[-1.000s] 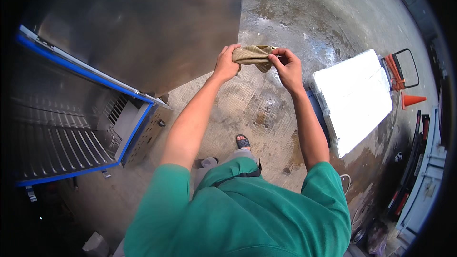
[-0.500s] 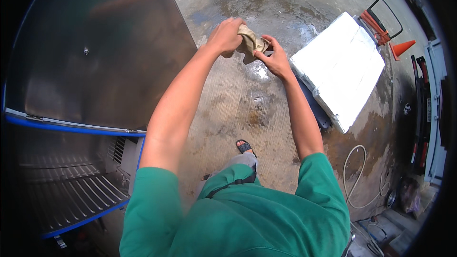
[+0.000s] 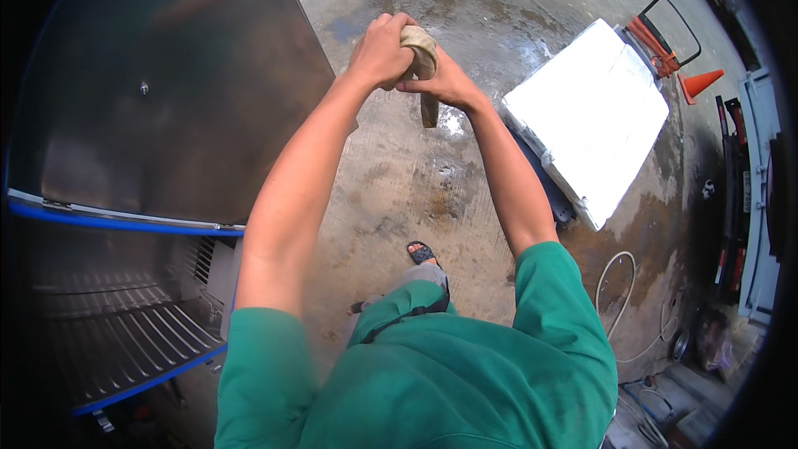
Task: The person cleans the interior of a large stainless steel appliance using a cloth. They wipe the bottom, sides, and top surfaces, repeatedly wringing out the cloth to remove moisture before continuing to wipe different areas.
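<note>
A beige cloth (image 3: 424, 43) is bunched and twisted between my two hands, out in front of me above the floor. My left hand (image 3: 385, 51) is closed round its upper left part, knuckles up. From the right, my right hand (image 3: 445, 81) wraps the cloth with the thumb reaching toward the left hand; its other fingers are mostly hidden behind the cloth. One end of the cloth hangs down below the right hand. Left of my hands stands a large dark metal panel (image 3: 166, 100) with a small bolt on it.
Below the panel is a ribbed metal rack (image 3: 125, 328) with blue edging. A white wrapped slab (image 3: 594, 116) lies on a trolley (image 3: 661, 46) at right, by an orange cone (image 3: 701, 83). A pale hose (image 3: 600, 283) loops on the wet concrete floor (image 3: 391, 183).
My hands have come closer together and slightly up and left. The cloth, loosely gathered before, is now folded over and gripped tighter, one end hanging down.
</note>
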### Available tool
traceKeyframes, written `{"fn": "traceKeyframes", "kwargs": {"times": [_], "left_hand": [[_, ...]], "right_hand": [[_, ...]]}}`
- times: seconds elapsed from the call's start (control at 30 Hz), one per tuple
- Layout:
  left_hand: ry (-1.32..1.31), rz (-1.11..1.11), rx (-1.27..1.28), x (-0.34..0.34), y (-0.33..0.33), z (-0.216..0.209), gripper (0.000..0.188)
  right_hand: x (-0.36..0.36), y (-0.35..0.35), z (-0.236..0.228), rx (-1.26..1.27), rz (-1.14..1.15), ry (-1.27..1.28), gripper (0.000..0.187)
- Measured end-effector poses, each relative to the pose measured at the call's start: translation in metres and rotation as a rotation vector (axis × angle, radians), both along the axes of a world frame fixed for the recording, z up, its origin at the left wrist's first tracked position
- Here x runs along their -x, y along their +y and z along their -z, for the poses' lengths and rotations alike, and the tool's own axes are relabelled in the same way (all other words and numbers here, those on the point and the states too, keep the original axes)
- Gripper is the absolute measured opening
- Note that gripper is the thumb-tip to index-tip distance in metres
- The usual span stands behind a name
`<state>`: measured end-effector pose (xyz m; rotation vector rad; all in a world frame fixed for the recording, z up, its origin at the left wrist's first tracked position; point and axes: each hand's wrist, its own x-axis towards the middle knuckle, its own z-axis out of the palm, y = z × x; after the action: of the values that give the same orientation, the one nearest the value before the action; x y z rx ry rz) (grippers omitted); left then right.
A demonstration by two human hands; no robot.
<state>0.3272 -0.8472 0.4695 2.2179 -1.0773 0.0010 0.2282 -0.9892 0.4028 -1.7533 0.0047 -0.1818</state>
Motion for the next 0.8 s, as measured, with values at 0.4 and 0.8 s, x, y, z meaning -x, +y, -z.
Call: {"fn": "traceKeyframes", "kwargs": {"times": [0.4, 0.8], "left_hand": [[0.882, -0.353, 0.92, 0.011, 0.021, 0.086, 0.04], [1.263, -0.288, 0.308, 0.047, 0.247, 0.215, 0.054]], "right_hand": [[-0.02, 0.057, 0.069, 0.091, 0.141, -0.146, 0.124], [-0.044, 0.186, 0.141, 0.41, 0.225, -0.046, 0.046]]}}
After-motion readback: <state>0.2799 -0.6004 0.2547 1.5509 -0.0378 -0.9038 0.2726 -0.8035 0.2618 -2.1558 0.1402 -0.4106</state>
